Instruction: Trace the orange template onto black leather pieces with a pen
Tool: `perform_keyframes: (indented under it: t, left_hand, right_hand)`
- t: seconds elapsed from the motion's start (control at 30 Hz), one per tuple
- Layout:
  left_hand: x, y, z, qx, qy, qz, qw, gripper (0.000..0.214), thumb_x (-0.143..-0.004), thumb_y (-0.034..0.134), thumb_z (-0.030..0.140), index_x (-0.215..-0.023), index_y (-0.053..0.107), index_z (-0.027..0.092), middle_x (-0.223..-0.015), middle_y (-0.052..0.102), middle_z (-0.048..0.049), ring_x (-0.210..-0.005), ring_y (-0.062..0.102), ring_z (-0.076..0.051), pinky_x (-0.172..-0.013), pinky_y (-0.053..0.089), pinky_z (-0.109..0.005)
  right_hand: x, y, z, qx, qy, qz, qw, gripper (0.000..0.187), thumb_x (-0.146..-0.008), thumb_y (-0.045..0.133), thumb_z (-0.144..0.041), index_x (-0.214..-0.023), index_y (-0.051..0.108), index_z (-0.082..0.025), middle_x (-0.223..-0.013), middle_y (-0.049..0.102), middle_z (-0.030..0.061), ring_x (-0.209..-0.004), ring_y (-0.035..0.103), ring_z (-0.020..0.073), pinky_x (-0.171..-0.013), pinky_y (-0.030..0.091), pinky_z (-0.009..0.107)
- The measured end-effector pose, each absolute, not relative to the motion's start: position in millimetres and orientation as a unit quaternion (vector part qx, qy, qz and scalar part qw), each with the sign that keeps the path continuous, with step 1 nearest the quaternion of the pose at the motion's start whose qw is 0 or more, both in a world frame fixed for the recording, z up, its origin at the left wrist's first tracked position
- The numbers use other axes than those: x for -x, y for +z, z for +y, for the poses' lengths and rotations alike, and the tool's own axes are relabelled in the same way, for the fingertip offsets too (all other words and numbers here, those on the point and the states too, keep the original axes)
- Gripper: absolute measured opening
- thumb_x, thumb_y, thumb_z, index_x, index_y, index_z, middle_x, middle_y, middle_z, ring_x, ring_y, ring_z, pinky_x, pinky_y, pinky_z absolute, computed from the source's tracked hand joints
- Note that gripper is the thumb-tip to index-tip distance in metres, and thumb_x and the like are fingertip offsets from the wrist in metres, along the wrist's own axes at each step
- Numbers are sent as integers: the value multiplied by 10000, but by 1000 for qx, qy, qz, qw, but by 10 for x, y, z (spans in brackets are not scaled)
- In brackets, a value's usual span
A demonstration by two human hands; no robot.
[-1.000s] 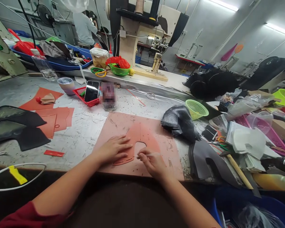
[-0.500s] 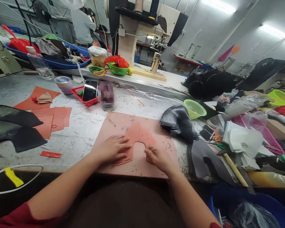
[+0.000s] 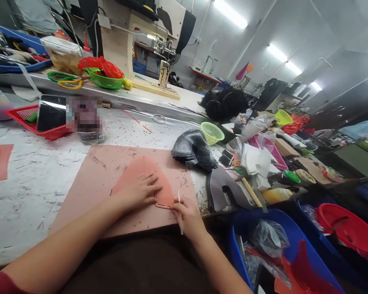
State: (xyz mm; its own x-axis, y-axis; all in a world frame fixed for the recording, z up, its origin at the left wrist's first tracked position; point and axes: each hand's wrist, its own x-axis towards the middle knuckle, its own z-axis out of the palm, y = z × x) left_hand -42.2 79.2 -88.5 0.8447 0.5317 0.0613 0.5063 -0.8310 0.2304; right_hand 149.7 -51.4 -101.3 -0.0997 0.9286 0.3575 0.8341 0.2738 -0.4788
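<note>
My left hand (image 3: 136, 191) lies with fingers stretched over an orange U-shaped template (image 3: 163, 179), covering much of it and its cut-out. At the template's lower right end, my right hand (image 3: 188, 216) pinches a slim whitish pen-like stick (image 3: 180, 227), which stands nearly upright beside the edge. Its exact kind is unclear. Beneath the template is a pinkish board (image 3: 79, 196) with scuff marks.
Right of the board are stacked black leather pieces (image 3: 192, 148), grey U-shaped pieces (image 3: 218, 192) and a green basket (image 3: 212, 133). A red basket (image 3: 53, 134) holding a phone is at left. Behind stands a sewing machine (image 3: 118, 45); blue bins (image 3: 236, 245) are lower right.
The view has swung right. My left hand has shifted from the template's left arm onto its middle. The pen-like stick now shows in my right hand, at the template's right end.
</note>
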Motion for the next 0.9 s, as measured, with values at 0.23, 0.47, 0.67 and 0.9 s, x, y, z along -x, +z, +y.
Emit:
perform_keyframes:
  t: [0.23,0.47,0.67,0.9]
  left_hand:
    - [459,-937,835,-953,68,273,114,427,-813,532,500,-1192,568,307,-1379,444,-80,-1280,365,-297,-1027,322,-453]
    - [455,-961,848,-954,79,272,99,400,-809,546,479,-1171,584,311,-1380,445,-67,-1272,377,-284,-1024,330,-437]
    - [464,-987,856,-956,73,266,101,425,-807,520,532,-1164,590,311,-1372,455,-64,-1268,384,-276,-1021,331,-410]
    - [464,-940,851,-953,60,277,109,420,-815,515,498,-1193,569,323,-1365,463,-62,-1272,374,-295,-1015,341,-438]
  right_hand:
    - [-1691,-880,-435,593,165,-691,379,250,-899,402,-241,-934,648,-216,-867,650,58,-799,615,162,-739,500,293]
    - [-1521,-753,-299,592,240,-696,328,305,-899,384,-330,-751,615,-197,-674,634,23,-651,597,143,-625,468,240]
    - [-1347,-747,-197,571,289,-706,304,235,-880,424,-286,-792,624,-201,-769,674,31,-707,613,142,-661,470,232]
    - [-2055,-578,-207,602,432,-610,280,234,-851,471,-333,-791,635,-177,-576,602,-18,-531,581,113,-574,486,234]
